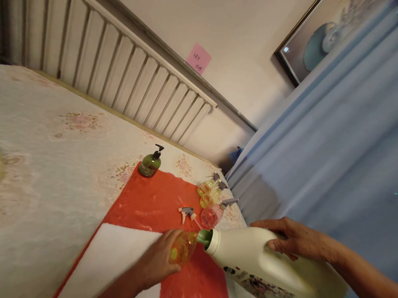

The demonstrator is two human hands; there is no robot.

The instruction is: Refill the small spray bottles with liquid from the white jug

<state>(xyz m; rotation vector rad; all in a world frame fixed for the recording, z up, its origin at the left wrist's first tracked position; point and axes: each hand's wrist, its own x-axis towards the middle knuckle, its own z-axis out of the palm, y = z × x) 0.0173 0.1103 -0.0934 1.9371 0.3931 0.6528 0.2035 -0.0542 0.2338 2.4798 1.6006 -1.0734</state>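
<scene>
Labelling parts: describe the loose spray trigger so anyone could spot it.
On the floral tablecloth, find the red sheet. Just beyond the orange bottle in the left hand lies a loose grey-and-cream spray trigger, the only one not fitted to a bottle.

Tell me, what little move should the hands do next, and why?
Probably tip the big cream plastic jug a little more with the right hand, left hand steady, because the small see-through orange-tinted bottle in the left grip has its mouth at the jug's green spout.
</scene>
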